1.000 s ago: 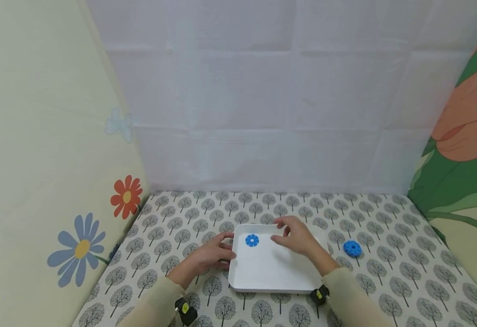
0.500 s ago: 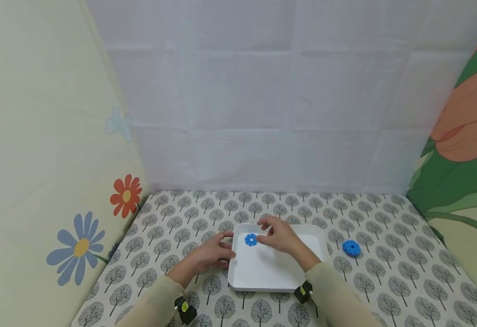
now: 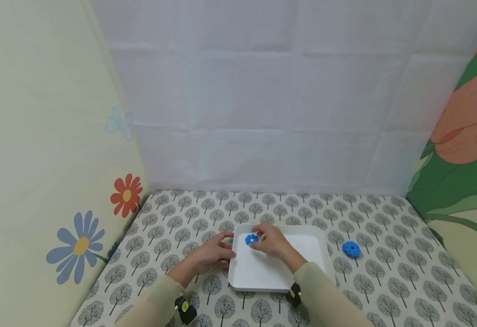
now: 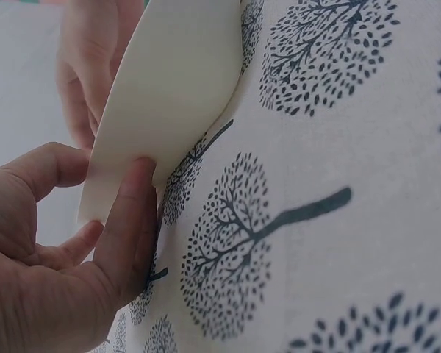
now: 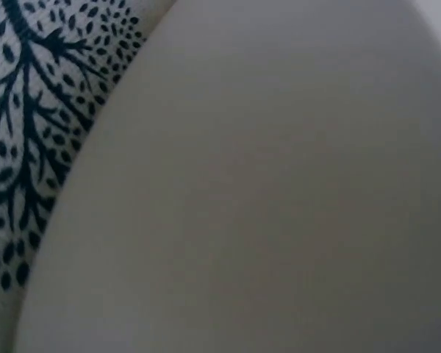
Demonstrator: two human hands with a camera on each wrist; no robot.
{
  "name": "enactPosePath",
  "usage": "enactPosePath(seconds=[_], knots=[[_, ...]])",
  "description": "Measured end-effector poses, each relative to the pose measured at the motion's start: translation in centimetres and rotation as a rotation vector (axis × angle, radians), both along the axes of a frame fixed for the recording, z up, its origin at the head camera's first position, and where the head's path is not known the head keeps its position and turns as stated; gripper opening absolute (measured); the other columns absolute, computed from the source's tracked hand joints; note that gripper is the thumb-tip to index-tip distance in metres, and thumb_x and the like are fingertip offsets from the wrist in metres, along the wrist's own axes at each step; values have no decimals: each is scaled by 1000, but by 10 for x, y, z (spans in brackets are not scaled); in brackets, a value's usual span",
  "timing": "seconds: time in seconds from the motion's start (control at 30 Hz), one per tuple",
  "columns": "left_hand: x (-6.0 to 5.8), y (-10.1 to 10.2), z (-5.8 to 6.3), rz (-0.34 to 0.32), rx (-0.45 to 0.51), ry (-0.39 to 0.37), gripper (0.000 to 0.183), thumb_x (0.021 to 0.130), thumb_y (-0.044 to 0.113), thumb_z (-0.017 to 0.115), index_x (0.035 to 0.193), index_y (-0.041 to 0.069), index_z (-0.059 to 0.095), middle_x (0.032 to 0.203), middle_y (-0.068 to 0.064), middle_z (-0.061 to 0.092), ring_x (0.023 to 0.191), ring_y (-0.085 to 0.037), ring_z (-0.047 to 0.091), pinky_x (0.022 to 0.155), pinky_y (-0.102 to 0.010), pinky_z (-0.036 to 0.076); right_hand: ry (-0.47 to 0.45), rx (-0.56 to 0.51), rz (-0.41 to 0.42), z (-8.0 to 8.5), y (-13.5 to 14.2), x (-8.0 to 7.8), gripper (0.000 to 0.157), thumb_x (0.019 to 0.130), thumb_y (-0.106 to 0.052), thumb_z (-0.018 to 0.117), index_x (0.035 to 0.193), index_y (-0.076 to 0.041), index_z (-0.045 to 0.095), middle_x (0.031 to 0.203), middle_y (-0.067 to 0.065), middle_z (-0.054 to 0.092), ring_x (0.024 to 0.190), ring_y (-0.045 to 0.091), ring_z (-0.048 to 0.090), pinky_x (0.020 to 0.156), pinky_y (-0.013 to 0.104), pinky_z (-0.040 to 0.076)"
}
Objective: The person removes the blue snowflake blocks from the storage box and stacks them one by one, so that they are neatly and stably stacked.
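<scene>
A shallow white tray lies on the tree-patterned cloth. My left hand holds its left side; in the left wrist view, bent fingers of that hand press the outer wall and reach its rim. Inside the tray, toward the far left corner, lies a blue notched disc with a hole in its middle. My right hand reaches over the tray and pinches this disc at its edges, forefinger on the far side and thumb on the near side. The right wrist view is filled by the blurred tray.
More blue notched discs, stacked as a small pile, lie on the cloth to the right of the tray. A white curtain hangs behind the table, and flower-printed panels stand at both sides.
My right hand has moved left across the tray to the disc, and its thumb and forefinger have come around it. The left hand stays at the tray's left side.
</scene>
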State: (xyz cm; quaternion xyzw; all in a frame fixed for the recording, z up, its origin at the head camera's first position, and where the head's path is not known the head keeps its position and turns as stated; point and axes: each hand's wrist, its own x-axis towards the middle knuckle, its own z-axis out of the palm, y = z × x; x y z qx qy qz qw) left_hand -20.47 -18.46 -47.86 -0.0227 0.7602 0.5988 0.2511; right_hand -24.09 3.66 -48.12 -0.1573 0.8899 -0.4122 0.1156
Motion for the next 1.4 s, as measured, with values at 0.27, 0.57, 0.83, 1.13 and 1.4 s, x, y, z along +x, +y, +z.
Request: enactPosePath(seconds=[0.27,0.57,0.83,1.13,1.4], knots=[[1,1,-2,-3,-1,9,77,88,4,72,154,7,34,120,-21,57,97,-28,66,81,-41,62,42,79,-34,-13,-6,-2,54,79,-17,85,130,-10,66,113,8,65,101,22,58,94,44,52],[-2,1,0,-1,-1,1,76,88,4,71,153,7,34,119,-21,57,96,-29,66,81,-41,62,61,123,-103,-14,-14,0,52,78,-18,86,126,-8,69,122,13,64,109,29,59,100,48,50],[-1,1,2,2,-6,2,75,88,3,71,153,7,34,120,-22,57,96,-29,67,81,-42,62,60,110,-122,-13,-15,0,48,76,-17,87,120,-9,70,105,7,64,96,22,58,89,42,53],[0,1,0,2,-2,-3,76,87,2,71,153,6,34,119,-22,57,97,-30,66,82,-42,61,52,119,-122,-19,-19,-2,46,76,-18,87,118,-10,72,112,10,65,101,25,60,94,46,52],[-1,2,0,8,-1,5,76,86,1,71,152,5,34,121,-22,57,97,-29,67,82,-42,62,49,122,-156,-20,-21,-4,38,74,-18,88,106,-10,71,98,6,66,89,21,60,83,41,54]])
